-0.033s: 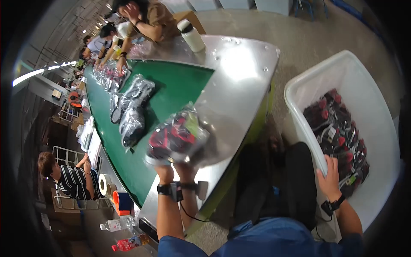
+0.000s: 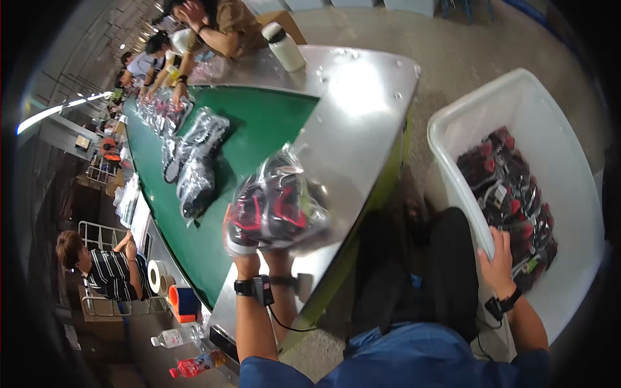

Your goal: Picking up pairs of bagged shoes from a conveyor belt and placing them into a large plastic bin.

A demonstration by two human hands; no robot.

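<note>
bagged footwear transfer: one bag in hand, bin part full

a clear plastic bag of red and black shoes (image 2: 275,210) was held up by the left hand (image 2: 249,255), which was closed on the bag's lower edge. the bag hung over the near end of the steel desk (image 2: 362,123), just beside the green conveyor belt (image 2: 259,123), and was not yet set down. the right hand (image 2: 497,262) rested on the rim of the white bin (image 2: 453,129); its fingers lay curled over the edge and gripped no bag.

the bin stood on the floor to the person's right and held a layer of like bags (image 2: 511,194), so by judgement much stock remained to be moved. on the belt, several bagged pairs (image 2: 194,161) lay in a loose line running away from the person, which suggested part of the work was done.

a white bottle (image 2: 283,46) stood upright at the desk's far edge. other workers (image 2: 207,22) leaned at the far end, and a seated person (image 2: 103,268) was left of the belt.
</note>
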